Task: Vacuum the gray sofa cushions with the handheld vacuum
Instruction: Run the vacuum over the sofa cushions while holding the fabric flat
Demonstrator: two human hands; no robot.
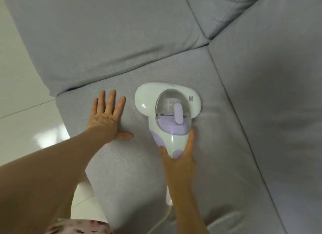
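Handheld vacuum (167, 110), white with lilac parts and a clear dome on top, sits flat on the gray seat cushion (122, 167). Its wide head points toward the back cushion (95, 33), near the seam but not touching it. Small QR sticker (191, 98) on the head's right side.

My right grip (179, 158) is clamped on the vacuum's handle from behind. Thumb lies along the left side by the lilac patch, fingers wrap the right side.

My left grip (106, 117) is apart: fingers straight and spread, thumb out to the side, palm down on the same seat cushion. It sits left of the vacuum head, near it, not touching.

White cord (161, 220) comes out of the handle's rear end below my right wrist and runs down toward the bottom edge.

A second gray cushion (278, 112) lies to the right, split from mine by a diagonal seam. Glossy white tile floor (20, 125) on the left. Patterned cloth (78, 226) at bottom left, blurred.
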